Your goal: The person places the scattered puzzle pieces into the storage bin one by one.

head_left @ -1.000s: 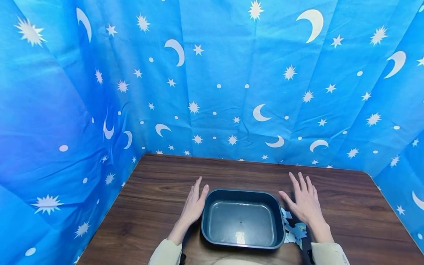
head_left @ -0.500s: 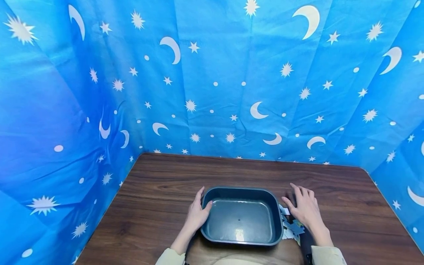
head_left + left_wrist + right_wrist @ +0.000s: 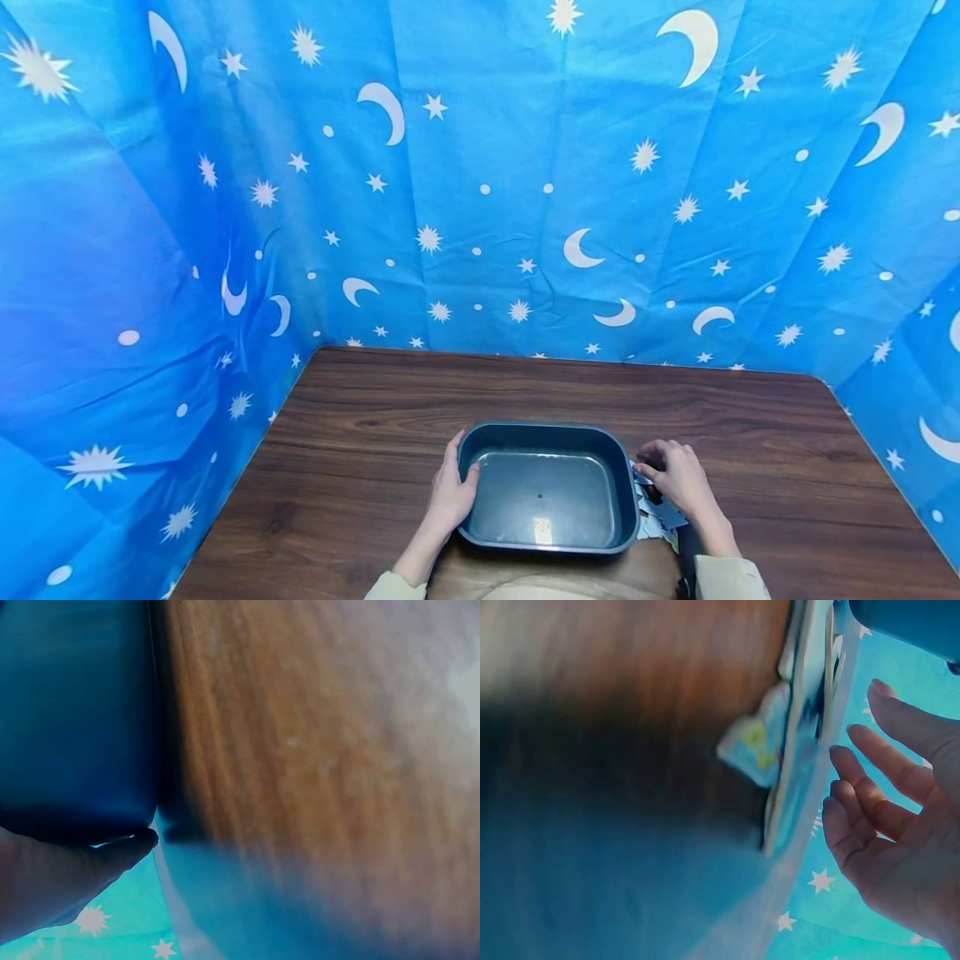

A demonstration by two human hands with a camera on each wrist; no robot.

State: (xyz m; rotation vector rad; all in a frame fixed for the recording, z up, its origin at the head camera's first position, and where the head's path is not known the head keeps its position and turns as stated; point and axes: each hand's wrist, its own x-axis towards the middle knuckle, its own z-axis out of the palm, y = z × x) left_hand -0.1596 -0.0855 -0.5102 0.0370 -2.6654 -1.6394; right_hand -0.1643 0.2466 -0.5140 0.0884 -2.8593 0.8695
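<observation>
A dark blue-grey plastic tub (image 3: 551,508) with rounded corners sits on the table, with nothing lying inside it. My left hand (image 3: 454,492) holds its left wall, thumb over the rim and fingers along the outside. In the left wrist view a finger (image 3: 112,859) lies against the tub's wall. Just right of the tub lies a small pile of light-blue puzzle pieces (image 3: 662,518). Over the far end of that pile is my right hand (image 3: 681,479), fingers bent downward. The right wrist view shows those fingers (image 3: 870,806) loosely curved beside the pieces, gripping nothing.
The dark wood table (image 3: 360,433) stretches to the back and both sides. A blue cloth (image 3: 480,167) with white moons and stars hangs behind it and at the sides.
My left hand has moved in from beside the tub and taken hold of its left wall. My right hand has come down and closer to the pile, its spread fingers now bent.
</observation>
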